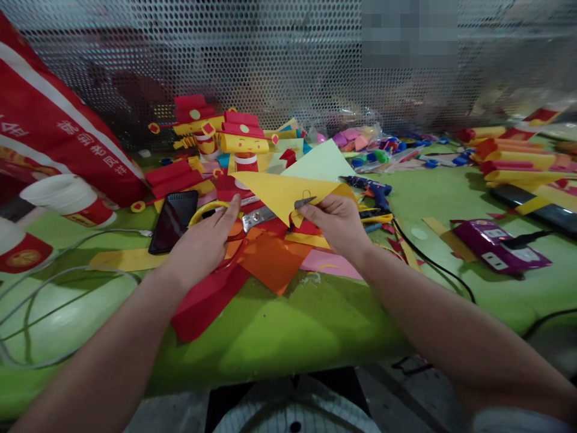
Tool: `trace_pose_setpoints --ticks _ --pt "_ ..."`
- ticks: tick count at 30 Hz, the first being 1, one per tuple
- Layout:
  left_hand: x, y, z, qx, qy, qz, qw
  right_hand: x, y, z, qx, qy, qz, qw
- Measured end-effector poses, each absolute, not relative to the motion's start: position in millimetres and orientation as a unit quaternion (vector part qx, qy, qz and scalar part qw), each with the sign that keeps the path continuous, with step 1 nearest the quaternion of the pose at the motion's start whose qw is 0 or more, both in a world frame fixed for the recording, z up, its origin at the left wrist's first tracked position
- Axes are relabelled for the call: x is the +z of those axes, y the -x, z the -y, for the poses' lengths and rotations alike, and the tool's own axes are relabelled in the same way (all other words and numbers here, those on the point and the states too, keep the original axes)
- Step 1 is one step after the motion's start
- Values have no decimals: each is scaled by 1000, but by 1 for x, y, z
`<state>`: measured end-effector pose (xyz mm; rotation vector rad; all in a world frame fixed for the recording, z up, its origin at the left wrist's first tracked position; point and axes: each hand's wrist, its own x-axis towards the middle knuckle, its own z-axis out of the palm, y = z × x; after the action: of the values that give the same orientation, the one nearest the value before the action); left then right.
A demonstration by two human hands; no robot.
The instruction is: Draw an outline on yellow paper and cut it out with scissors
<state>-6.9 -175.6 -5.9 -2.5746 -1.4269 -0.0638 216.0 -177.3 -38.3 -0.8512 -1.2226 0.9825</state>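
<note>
Forearms (119,325) slant inward over the desk (270,337), left hand (202,240) gripping scissors (258,218), right hand (340,222) pinching yellow paper (279,195).

yellow sheet (283,191), silver-bladed scissors (259,218); lime-green table (279,343), purple power socket (498,249), red-and-white cup (90,210), striped garment (270,415)

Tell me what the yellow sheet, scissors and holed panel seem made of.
Yellow sheet: matte paper or thin card, judging by its thin edge and lack of shine.
Scissors: likely metal blades, grey with a dull sheen.
Holed panel: probably metal, satin grey with regular round holes, though plastic isn't ruled out.
</note>
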Motion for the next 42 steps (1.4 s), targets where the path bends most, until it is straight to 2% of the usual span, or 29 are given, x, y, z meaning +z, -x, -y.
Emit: trace_pose_setpoints --ticks 9,25,42 --pt "-2 5 178 -2 859 503 98 -30 -221 178 477 364 532 597" --pt "-1 4 179 10 856 507 104 -27 -228 177 474 397 562 549" --pt "-2 4 179 6 859 504 90 -26 -228 177 454 395 568 561"
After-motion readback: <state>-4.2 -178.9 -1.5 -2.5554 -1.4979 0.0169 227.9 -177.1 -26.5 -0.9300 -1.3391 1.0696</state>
